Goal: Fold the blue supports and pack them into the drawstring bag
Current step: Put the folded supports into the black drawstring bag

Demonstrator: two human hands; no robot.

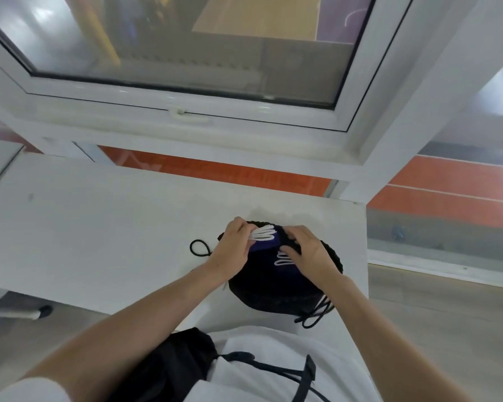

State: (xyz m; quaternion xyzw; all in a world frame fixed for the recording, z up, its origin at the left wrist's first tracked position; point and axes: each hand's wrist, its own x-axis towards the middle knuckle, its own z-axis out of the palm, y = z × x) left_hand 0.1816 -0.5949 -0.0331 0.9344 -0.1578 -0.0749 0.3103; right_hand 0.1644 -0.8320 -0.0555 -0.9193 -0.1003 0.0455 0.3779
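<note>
Together, the left hand and right hand pinch a blue support at the black drawstring bag mouth on a white table below a window.

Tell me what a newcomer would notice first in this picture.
Two hands meet at the middle of the white table: the left hand and right hand work a blue support with white stripes into the mouth of a black drawstring bag. Its black cord loops out to the left. Behind, a big white-framed window fills the top.
</note>
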